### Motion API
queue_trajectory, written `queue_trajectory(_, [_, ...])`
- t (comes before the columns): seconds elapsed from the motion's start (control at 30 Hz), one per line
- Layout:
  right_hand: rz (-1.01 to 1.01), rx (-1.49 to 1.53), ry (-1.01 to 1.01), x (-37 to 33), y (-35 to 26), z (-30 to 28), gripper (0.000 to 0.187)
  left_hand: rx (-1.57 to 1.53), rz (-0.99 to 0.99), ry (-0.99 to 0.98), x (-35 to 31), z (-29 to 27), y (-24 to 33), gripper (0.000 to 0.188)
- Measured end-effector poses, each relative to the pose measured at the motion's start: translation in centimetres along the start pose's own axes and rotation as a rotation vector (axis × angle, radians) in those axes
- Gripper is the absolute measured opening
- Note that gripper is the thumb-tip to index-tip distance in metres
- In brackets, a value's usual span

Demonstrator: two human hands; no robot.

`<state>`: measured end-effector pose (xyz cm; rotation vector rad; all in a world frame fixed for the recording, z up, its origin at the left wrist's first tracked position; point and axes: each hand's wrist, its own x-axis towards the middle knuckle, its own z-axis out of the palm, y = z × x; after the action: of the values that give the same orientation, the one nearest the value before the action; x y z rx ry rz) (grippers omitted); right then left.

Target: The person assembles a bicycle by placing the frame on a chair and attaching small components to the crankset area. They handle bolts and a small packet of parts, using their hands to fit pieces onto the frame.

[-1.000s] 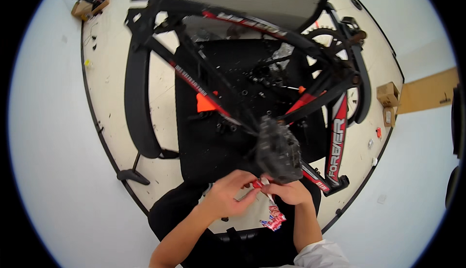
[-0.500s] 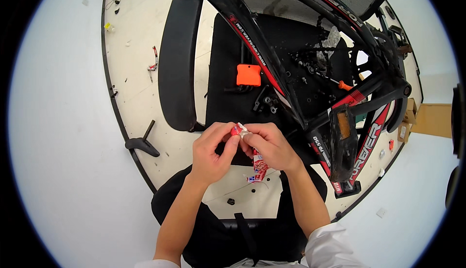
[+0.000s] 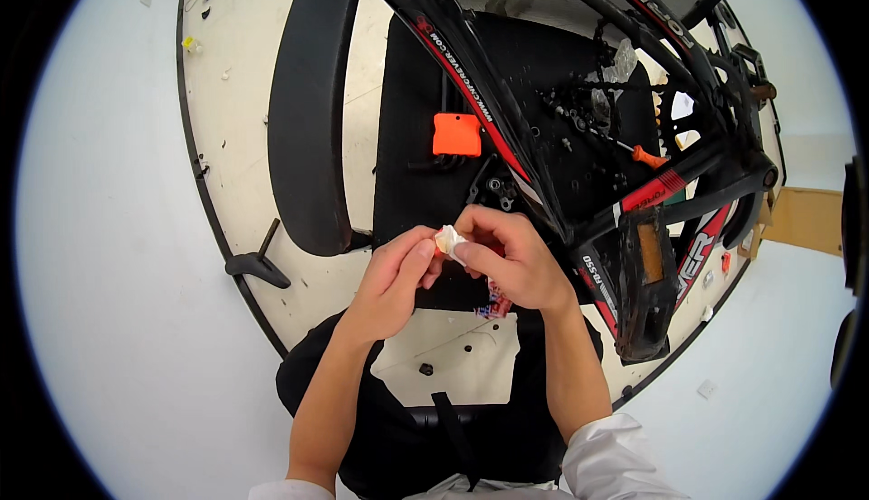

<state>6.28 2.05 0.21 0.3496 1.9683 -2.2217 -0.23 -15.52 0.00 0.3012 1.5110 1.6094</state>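
Held in front of my lap, both hands meet at a small cream-coloured piece [image 3: 442, 243] with a little red at its edge; its kind I cannot make out. My left hand [image 3: 391, 283] pinches it between thumb and fingers. Crumpled white wrapper [image 3: 455, 248] sits against the piece, gripped by the thumb and fingertips of my right hand [image 3: 520, 265]. Below the right palm hangs a creased red, white and blue printed wrapper [image 3: 493, 301]; where it is held is hidden behind the fingers.
A black-and-red bicycle frame [image 3: 489, 111] leans across a black chair seat [image 3: 407, 66]. On the seat lie an orange block [image 3: 456, 134], loose bike parts [image 3: 498, 188] and an orange-handled screwdriver [image 3: 647, 157]. A black armrest [image 3: 308, 129] rises at left. A saddle [image 3: 258, 267] lies on the floor.
My hands have turned slightly and the right has shifted up, showing more white wrapper and the cream-coloured piece. The hanging printed wrapper has moved right and up. The view has shifted a little.
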Motion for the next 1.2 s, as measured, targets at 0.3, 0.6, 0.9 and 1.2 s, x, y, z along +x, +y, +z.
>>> queue_trajectory(0.3, [0.071, 0.124, 0.092, 0.4, -0.4, 0.7, 0.014, 0.234, 0.297, 0.258, 0.3, 1.0, -0.7, 0.023])
queue_trajectory(0.6, [0.066, 0.238, 0.036, 0.4, -0.7, 0.9, 0.012, -0.179, 0.244, 0.274, -0.1, 1.0, -0.7, 0.025])
queue_trajectory(0.9, [-0.079, 0.061, 0.116, -0.3, -0.2, 0.5, 0.001, -0.417, 0.099, 0.115, -0.5, 0.4, -0.4, 0.031])
queue_trajectory(1.2, [-0.062, 0.089, 0.187, -0.4, -0.7, 1.2, 0.006, -0.335, 0.090, 0.188, -0.5, 0.8, -0.4, 0.027])
